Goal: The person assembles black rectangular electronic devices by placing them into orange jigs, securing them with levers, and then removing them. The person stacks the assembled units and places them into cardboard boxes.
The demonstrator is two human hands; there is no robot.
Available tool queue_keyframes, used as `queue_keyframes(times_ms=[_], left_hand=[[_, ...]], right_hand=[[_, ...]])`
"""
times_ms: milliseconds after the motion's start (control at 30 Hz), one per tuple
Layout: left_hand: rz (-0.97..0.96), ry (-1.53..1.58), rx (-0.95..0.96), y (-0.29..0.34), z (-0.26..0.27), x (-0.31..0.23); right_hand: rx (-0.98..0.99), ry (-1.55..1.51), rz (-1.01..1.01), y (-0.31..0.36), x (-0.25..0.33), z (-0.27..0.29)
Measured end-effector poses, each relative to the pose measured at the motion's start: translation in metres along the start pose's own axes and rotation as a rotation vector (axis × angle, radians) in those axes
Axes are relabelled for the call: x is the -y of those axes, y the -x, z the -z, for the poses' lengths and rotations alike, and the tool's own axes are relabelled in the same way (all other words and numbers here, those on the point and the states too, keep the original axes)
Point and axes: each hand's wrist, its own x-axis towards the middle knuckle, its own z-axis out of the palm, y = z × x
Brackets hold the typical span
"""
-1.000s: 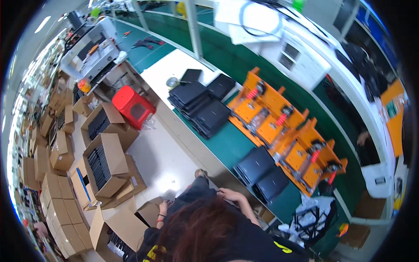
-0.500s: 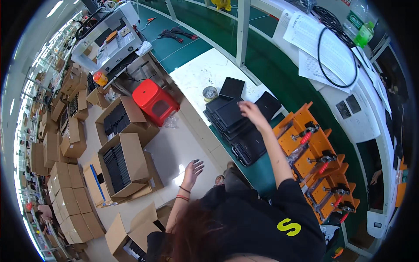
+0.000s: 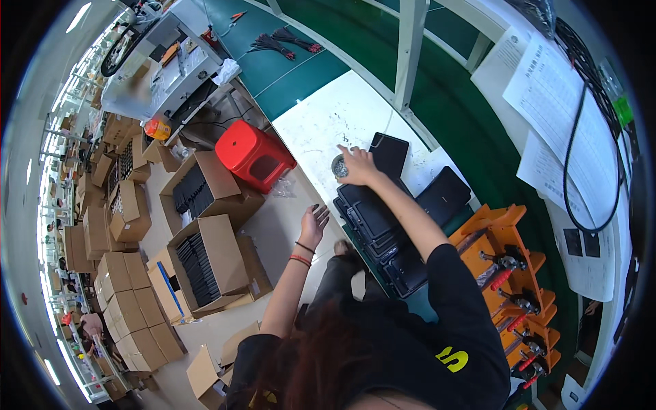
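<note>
My right hand (image 3: 358, 166) is at a small round tin (image 3: 337, 164) on the white tabletop. Its forefinger is stretched out over the far rim and nothing shows in the fingers, though its thumb side partly covers the tin. Small grey metal bits seem to fill the tin. Just below this hand lies a pile of flat black plastic cases (image 3: 369, 213). One black panel (image 3: 389, 154) lies beyond them, and another panel (image 3: 441, 196) rests to the right. My left hand (image 3: 314, 224) hangs in the air left of the bench, empty, with its fingers loosely apart.
Orange clamp fixtures (image 3: 509, 280) with red handles stand at the right. A red stool (image 3: 249, 154) is left of the white tabletop (image 3: 314, 116). Cardboard boxes (image 3: 222, 256) holding black parts sit on the floor. Papers (image 3: 560, 102) and a black cable hang at the upper right.
My right hand has moved left from above the black cases to the tin. My left hand has shifted slightly up and right. The whole view has turned somewhat.
</note>
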Motion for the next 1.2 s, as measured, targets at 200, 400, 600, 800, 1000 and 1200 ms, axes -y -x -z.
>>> queue_keyframes(times_ms=[200, 400, 600, 800, 1000, 1200], left_hand=[[0.159, -0.074, 0.065, -0.022, -0.014, 0.0], [0.279, -0.112, 0.155, -0.034, -0.001, -0.001], [0.274, -0.198, 0.157, -0.042, 0.011, -0.034], [0.38, -0.31, 0.216, -0.043, 0.014, -0.012], [0.499, -0.179, 0.311, -0.065, 0.0, 0.03], [0.556, -0.315, 0.14, -0.036, -0.031, 0.017]], right_hand=[[-0.002, 0.109, -0.091, -0.026, 0.007, -0.039], [-0.089, 0.04, -0.076, -0.064, -0.017, -0.028], [-0.056, -0.087, -0.193, -0.09, -0.037, -0.015], [0.095, -0.081, -0.627, -0.048, -0.134, 0.0], [0.182, -0.017, -0.657, -0.035, -0.147, 0.001], [0.298, -0.079, -0.726, -0.024, -0.159, 0.004]])
